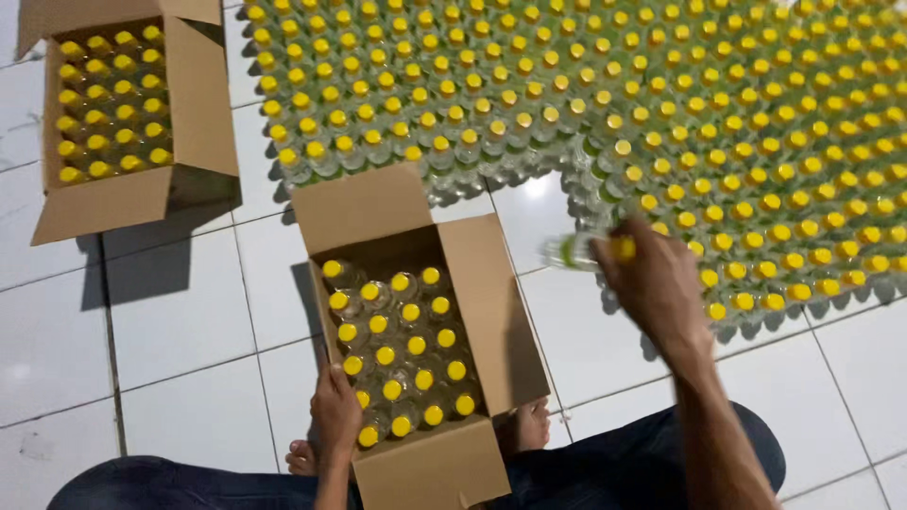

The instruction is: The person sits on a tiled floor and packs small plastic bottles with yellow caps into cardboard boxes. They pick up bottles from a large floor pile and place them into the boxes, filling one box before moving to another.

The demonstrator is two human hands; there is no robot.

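Note:
An open cardboard box point(482, 302) stands on the floor between my feet, holding several clear bottles with yellow caps point(408, 345). My left hand point(336, 416) rests on the box's near left corner, fingers on a bottle with a yellow cap point(367, 436). My right hand point(652, 279) is out to the right of the box, gripping a clear bottle point(576, 250) sideways by its yellow cap end, at the near edge of a large mass of standing yellow-capped bottles point(718, 123).
A second cardboard box point(198, 104), filled with yellow-capped bottles, sits at the far left. The floor is white tile point(179, 312). My bare feet point(529, 430) flank the near end of the box, and my dark trousers fill the bottom edge.

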